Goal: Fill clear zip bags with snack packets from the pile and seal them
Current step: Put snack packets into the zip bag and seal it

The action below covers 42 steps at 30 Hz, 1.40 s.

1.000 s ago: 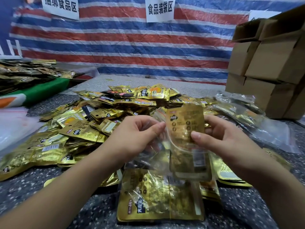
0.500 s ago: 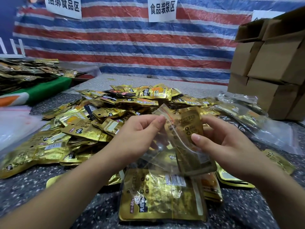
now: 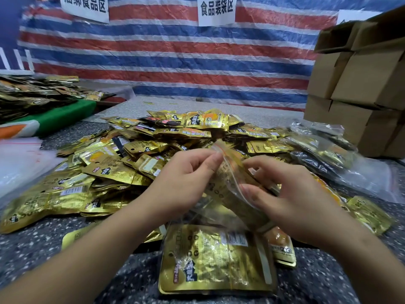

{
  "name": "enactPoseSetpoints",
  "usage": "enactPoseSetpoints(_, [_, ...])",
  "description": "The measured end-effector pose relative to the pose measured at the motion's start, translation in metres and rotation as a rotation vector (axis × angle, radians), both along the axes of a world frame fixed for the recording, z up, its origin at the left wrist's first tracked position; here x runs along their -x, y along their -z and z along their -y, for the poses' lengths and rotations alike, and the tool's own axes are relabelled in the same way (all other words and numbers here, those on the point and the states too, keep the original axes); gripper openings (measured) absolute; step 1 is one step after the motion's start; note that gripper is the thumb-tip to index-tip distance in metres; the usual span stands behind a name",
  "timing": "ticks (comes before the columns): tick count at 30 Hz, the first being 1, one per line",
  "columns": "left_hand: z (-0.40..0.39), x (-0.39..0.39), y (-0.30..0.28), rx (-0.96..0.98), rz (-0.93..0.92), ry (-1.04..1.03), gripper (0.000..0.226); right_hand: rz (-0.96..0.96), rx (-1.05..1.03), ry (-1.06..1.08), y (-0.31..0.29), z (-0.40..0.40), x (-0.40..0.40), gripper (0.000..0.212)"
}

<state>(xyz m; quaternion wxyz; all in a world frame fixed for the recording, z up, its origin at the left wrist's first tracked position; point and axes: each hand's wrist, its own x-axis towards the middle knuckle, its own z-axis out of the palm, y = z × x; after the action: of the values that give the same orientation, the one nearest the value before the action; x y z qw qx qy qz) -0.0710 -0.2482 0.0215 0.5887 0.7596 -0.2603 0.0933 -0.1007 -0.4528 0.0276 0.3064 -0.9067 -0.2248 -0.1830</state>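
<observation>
Both hands, left hand point(image 3: 186, 178) and right hand point(image 3: 291, 194), pinch crinkly clear zip bag point(image 3: 230, 172) holding gold foil packets; speckled grey table point(image 3: 317, 281), striped tarp point(image 3: 175, 62) behind.

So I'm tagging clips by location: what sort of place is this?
Probably a food-packing work area: a big pile of gold snack packets on the table, stacked cardboard boxes, and paper zone signs on a striped tarp wall.

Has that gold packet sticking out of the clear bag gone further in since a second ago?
Yes. The gold packet stood well above the zip bag mouth; now it sits below the red zip line, lower against the pile behind.
</observation>
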Motion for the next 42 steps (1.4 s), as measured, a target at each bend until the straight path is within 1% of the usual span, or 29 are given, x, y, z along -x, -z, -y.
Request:
enactPoseSetpoints(2, [-0.001, -0.001, 0.000, 0.015, 0.013, -0.017, 0.032, 0.027, -0.079, 0.066, 0.002, -0.001, -0.001, 0.032])
enactPoseSetpoints(3, [-0.001, -0.001, 0.000, 0.011, 0.013, -0.020, 0.031, 0.035, -0.088, 0.071, 0.003, -0.002, -0.002, 0.029])
enactPoseSetpoints(6, [-0.001, -0.002, 0.002, -0.031, 0.031, -0.042, 0.027, 0.066, 0.000, 0.027, 0.005, -0.009, -0.004, 0.017])
enactPoseSetpoints(8, [-0.001, -0.002, 0.004, -0.059, 0.079, -0.078, 0.028, 0.085, 0.045, 0.012, 0.008, -0.012, -0.006, 0.022])
enactPoseSetpoints(9, [-0.001, -0.003, 0.004, -0.049, 0.094, -0.097, 0.029, 0.109, 0.027, 0.009, 0.008, -0.013, -0.007, 0.022])
enactPoseSetpoints(10, [-0.001, -0.003, 0.003, -0.001, 0.084, -0.103, 0.030, 0.154, -0.014, 0.010, 0.008, -0.013, -0.007, 0.022])
enactPoseSetpoints(13, [-0.002, -0.003, 0.000, 0.273, -0.067, -0.053, 0.034, 0.292, -0.186, 0.024, 0.006, -0.011, -0.004, 0.021])
enactPoseSetpoints(15, [-0.003, -0.004, -0.002, 0.408, -0.130, -0.032, 0.035, 0.314, -0.289, 0.055, 0.005, -0.009, -0.003, 0.033])
enactPoseSetpoints(17, [-0.004, -0.005, -0.003, 0.481, -0.150, -0.024, 0.035, 0.218, -0.412, 0.095, 0.006, -0.008, -0.004, 0.044])
enactPoseSetpoints(18, [-0.005, -0.006, -0.003, 0.503, -0.153, -0.026, 0.035, 0.122, -0.494, 0.101, 0.006, -0.008, -0.006, 0.048])
enactPoseSetpoints(20, [-0.006, -0.008, -0.003, 0.517, -0.157, -0.043, 0.034, -0.129, -0.680, 0.076, 0.007, -0.007, -0.012, 0.058])
enactPoseSetpoints(21, [-0.006, -0.008, -0.004, 0.518, -0.163, -0.055, 0.034, -0.241, -0.741, 0.055, 0.008, -0.005, -0.016, 0.060])
enactPoseSetpoints(22, [-0.006, -0.009, -0.003, 0.518, -0.169, -0.064, 0.034, -0.323, -0.758, 0.038, 0.011, -0.004, -0.018, 0.056])
enactPoseSetpoints(23, [-0.007, -0.009, -0.003, 0.520, -0.176, -0.073, 0.034, -0.367, -0.751, 0.027, 0.013, -0.004, -0.019, 0.044])
enactPoseSetpoints(25, [-0.008, -0.010, -0.004, 0.504, -0.188, -0.103, 0.036, -0.334, -0.689, 0.033, 0.016, -0.003, -0.021, 0.007])
enactPoseSetpoints(26, [-0.008, -0.010, -0.004, 0.485, -0.193, -0.118, 0.038, -0.299, -0.662, 0.033, 0.016, -0.003, -0.022, 0.011])
enactPoseSetpoints(27, [-0.007, -0.011, -0.004, 0.463, -0.198, -0.126, 0.040, -0.283, -0.646, 0.034, 0.015, -0.003, -0.022, 0.022])
enactPoseSetpoints(28, [-0.007, -0.011, -0.004, 0.445, -0.202, -0.134, 0.040, -0.288, -0.634, 0.027, 0.015, -0.001, -0.022, 0.027])
enactPoseSetpoints(29, [-0.007, -0.011, -0.003, 0.433, -0.206, -0.139, 0.038, -0.313, -0.611, 0.028, 0.013, -0.002, -0.020, 0.026])
enactPoseSetpoints(31, [-0.006, -0.011, 0.000, 0.422, -0.215, -0.140, 0.036, -0.356, -0.501, 0.019, 0.011, -0.004, -0.017, 0.023])
enactPoseSetpoints(34, [-0.005, -0.012, 0.001, 0.429, -0.222, -0.134, 0.035, -0.296, -0.377, 0.069, 0.014, -0.005, -0.015, 0.020])
enactPoseSetpoints(37, [-0.005, -0.012, -0.001, 0.451, -0.220, -0.138, 0.037, -0.238, -0.422, 0.101, 0.010, -0.006, -0.015, 0.010])
enactPoseSetpoints(39, [-0.005, -0.012, -0.001, 0.443, -0.209, -0.134, 0.042, -0.194, -0.521, 0.089, 0.011, -0.005, -0.018, 0.013])
enactPoseSetpoints(41, [-0.005, -0.012, -0.001, 0.432, -0.198, -0.129, 0.045, -0.207, -0.653, 0.037, 0.009, -0.004, -0.018, 0.018])
enactPoseSetpoints(42, [-0.005, -0.012, -0.001, 0.430, -0.192, -0.128, 0.044, -0.227, -0.687, 0.009, 0.008, -0.003, -0.018, 0.022])
